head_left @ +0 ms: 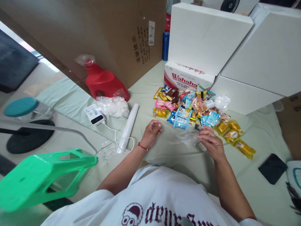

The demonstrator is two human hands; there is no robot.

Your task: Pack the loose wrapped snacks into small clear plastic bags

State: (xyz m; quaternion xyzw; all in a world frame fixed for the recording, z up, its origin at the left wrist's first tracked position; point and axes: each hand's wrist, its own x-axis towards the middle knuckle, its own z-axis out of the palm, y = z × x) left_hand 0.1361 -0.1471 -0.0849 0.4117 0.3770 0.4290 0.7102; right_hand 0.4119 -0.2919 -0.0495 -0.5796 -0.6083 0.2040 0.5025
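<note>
My right hand [210, 142] pinches a clear plastic bag [187, 137] that lies flat on the pale green sheet [150, 94]. My left hand [151, 132] hovers to the left of the bag with its fingers loosely curled and nothing visible in it; a red string is tied around its wrist. Just beyond both hands lies a pile of wrapped snacks [188, 108] in blue, pink, yellow and brown wrappers, and several yellow packets [231, 133] trail off to the right.
A white roll [128, 127] and a heap of clear bags [113, 106] lie left of my hands, by a white power bank [95, 116] with cable. A red stool [103, 82], green stool [44, 175], Wahaha carton [185, 78], white boxes [204, 34] and black phone [272, 168] surround the sheet.
</note>
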